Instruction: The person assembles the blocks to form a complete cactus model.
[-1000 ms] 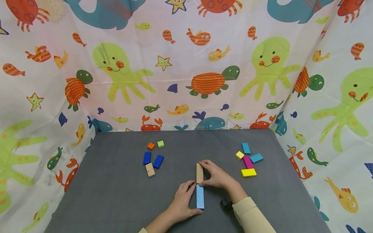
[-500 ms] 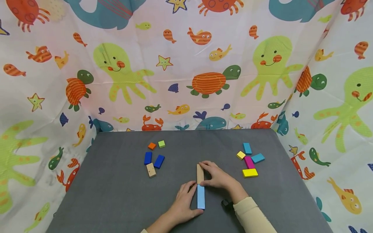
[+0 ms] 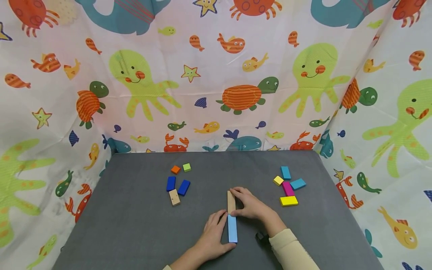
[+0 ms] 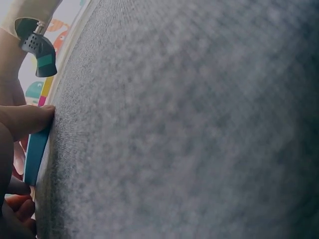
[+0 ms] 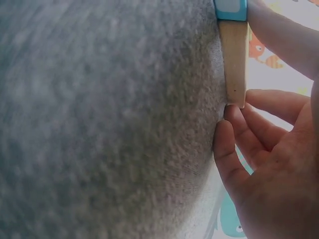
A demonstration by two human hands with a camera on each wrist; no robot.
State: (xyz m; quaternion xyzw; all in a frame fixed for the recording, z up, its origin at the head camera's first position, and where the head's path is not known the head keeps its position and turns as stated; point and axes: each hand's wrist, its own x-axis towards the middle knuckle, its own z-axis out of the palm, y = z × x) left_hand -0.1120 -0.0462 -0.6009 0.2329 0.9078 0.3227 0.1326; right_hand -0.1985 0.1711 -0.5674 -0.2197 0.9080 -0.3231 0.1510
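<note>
A light blue block (image 3: 232,228) and a plain wooden block (image 3: 231,202) lie end to end in one line on the grey table. My left hand (image 3: 211,234) holds the blue block, its thumb at the near end and its fingertips by the far end. On the wooden block, my right hand (image 3: 251,204) has fingers at the far end and the thumb near the joint with the blue one. In the right wrist view the wooden block (image 5: 234,62) meets the blue block (image 5: 232,9). The left wrist view shows the left thumb (image 4: 30,119) against the blue block (image 4: 37,152).
Left on the grey table (image 3: 135,210) are an orange block (image 3: 175,170), a green block (image 3: 187,167), two dark blue blocks (image 3: 183,187) and a wooden block (image 3: 174,197). Yellow, teal and magenta blocks (image 3: 288,188) lie right. A sea-animal curtain (image 3: 202,86) surrounds the back and sides.
</note>
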